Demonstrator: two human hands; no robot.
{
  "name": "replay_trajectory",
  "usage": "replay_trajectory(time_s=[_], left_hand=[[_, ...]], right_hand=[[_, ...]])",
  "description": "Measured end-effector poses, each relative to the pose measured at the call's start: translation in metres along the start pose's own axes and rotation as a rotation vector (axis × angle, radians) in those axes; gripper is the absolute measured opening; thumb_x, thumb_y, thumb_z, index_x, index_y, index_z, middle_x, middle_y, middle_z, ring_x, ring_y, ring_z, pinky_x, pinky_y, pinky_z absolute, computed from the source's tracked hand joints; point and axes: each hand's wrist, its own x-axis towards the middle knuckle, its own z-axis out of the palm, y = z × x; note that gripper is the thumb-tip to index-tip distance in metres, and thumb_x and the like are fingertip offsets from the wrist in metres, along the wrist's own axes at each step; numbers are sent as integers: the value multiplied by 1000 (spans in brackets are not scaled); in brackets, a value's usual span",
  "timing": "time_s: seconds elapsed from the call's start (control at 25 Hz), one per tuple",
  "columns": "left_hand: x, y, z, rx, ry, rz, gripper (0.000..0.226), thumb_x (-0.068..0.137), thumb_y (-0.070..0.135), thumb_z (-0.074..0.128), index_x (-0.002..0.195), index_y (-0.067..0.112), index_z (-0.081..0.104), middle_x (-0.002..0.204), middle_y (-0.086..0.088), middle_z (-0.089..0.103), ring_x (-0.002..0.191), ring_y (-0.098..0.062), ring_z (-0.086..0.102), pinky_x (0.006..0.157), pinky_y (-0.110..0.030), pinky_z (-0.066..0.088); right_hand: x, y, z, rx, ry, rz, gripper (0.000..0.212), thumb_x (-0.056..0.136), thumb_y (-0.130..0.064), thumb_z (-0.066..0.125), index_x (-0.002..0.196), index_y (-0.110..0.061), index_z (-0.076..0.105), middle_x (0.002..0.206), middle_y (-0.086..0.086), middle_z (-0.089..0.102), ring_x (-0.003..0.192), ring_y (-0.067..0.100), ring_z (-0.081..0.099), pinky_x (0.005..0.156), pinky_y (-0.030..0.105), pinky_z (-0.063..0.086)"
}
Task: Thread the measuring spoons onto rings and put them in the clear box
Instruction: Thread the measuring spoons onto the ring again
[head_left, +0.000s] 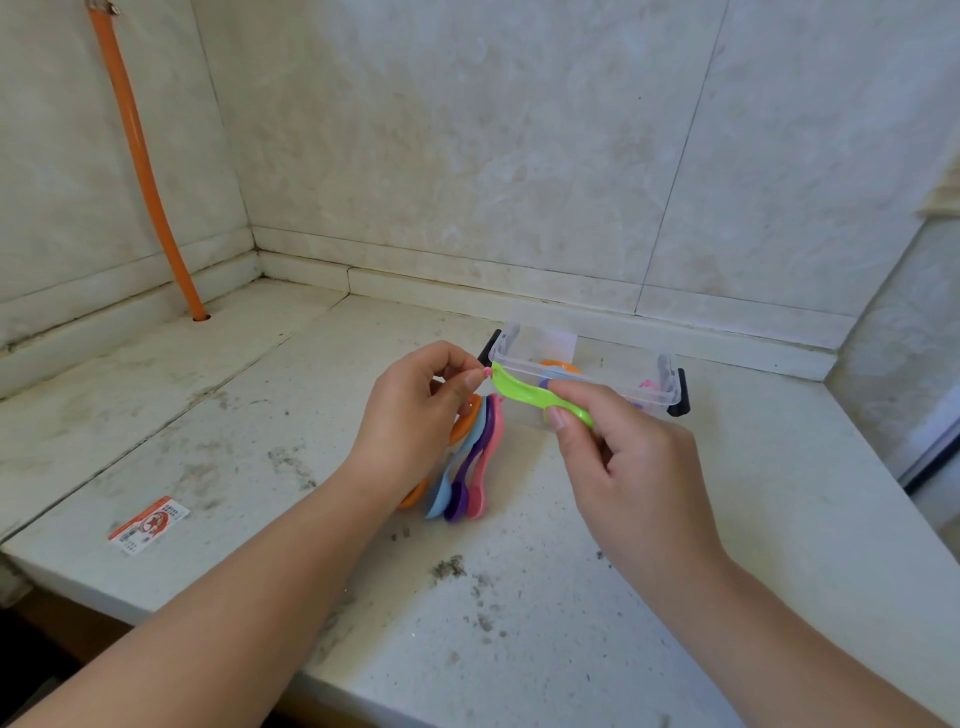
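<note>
My left hand (418, 410) pinches a small pink ring (487, 372) between thumb and forefinger. From it hang several measuring spoons (470, 467): orange, light blue, purple and pink, their bowls down near the counter. My right hand (631, 462) grips a lime green spoon (519, 392) by its handle, with the handle's end right at the ring. Just behind stands the clear box (587, 371) with black latches; it holds an orange spoon, something blue and a pink ring.
A white stone counter (519, 597) with dark crumbs runs to tiled walls at the back and left. An orange hose (140, 166) goes down into a hole at the back left. A red and white label (148, 526) lies near the left front edge.
</note>
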Motion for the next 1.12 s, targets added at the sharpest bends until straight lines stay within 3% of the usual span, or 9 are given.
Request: replay_trajectory(time_s=[0.16,0.52,0.8,1.12], left_hand=[[2,-2,-1,-40,-1,-16,15,98,21,60,86,25,68,81,6,67,64,0,62,58,-15,51],[2,-3,0,-36,19,-18,16,97,20,61,84,24,68,75,2,67,61,-2,61,57,-19,50],[1,-3,-1,-22,26,-9,24,98,16,59,81,32,65,76,8,66,60,4,61,52,-11,50],[1,-2,0,-32,14,0,17,97,17,60,85,25,68,75,3,67,57,3,60,54,-17,51]], right_hand=[[1,6,2,116,10,44,24,94,-30,58,114,-28,72,50,-5,48,43,11,41,43,29,34],[2,8,0,112,9,55,19,97,-22,60,110,-24,74,54,-9,46,45,11,39,47,14,26],[2,7,1,85,15,54,19,97,-16,62,109,-22,75,47,-7,41,45,13,38,45,16,25],[1,5,0,94,10,43,20,97,-19,61,112,-21,74,49,-12,43,47,13,41,46,15,26]])
